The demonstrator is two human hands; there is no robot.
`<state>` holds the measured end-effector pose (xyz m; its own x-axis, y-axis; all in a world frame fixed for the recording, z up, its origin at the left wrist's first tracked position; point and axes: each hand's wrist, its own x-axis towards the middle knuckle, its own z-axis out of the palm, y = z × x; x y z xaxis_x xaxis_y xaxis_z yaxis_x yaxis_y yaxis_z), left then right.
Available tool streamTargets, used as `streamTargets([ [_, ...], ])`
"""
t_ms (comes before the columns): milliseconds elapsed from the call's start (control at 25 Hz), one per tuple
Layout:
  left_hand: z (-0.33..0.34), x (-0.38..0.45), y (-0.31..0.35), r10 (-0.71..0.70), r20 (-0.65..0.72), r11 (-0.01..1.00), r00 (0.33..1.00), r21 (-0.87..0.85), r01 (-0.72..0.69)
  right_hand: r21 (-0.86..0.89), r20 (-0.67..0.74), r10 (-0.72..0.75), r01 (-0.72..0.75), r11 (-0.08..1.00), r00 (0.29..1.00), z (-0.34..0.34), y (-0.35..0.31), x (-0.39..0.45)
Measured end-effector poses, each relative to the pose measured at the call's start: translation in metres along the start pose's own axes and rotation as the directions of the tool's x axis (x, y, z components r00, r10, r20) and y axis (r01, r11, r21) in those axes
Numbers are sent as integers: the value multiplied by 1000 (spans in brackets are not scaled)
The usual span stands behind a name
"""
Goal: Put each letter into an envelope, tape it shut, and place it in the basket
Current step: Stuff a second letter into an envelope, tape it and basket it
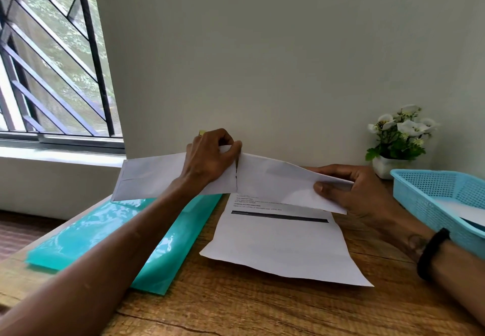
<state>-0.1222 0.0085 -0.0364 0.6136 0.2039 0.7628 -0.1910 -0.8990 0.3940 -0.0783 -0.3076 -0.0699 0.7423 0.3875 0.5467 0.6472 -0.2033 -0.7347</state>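
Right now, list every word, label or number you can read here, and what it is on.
Nothing reads clearly.
Sheet on the table: a few printed lines near its top edge and a dark bar beneath, too small and blurred to read.
Envelope in the hands: no print visible.
Basket, folder, flower pot: no text visible.

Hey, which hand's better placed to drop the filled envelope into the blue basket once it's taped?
Right, probably. The right hand grips the end of the folded white letter nearest the light blue plastic mesh basket. The left hand pinches the white paper envelope, on the side away from the basket.
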Motion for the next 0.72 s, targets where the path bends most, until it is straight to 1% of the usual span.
streamTargets([
  [160,-2,1,1,-7,-48,1000,999,-18,6,8,-7,-9,9,1000,1000,3,-3,-1],
  [280,-3,2,4,4,-47,998,999,-55,-7,-13,-16,-47,46,999,999,5,-2,1],
  [360,-4,2,8,48,-14,995,999,-82,-49,13,-33,-24,25,1000,999,6,-1,2],
  [440,-9,4,13,87,39,992,995,-90,-83,79,-61,35,-30,996,997,3,1,2],
  [560,-19,7,15,100,98,986,990,-145,-85,152,-89,111,-97,984,990,-6,5,4],
  [640,-20,7,17,99,122,981,988,-180,-77,173,-59,134,-122,977,989,-12,4,4],
  [720,-16,4,18,120,143,983,982,-157,-97,150,-22,145,-140,979,989,-14,1,3],
])
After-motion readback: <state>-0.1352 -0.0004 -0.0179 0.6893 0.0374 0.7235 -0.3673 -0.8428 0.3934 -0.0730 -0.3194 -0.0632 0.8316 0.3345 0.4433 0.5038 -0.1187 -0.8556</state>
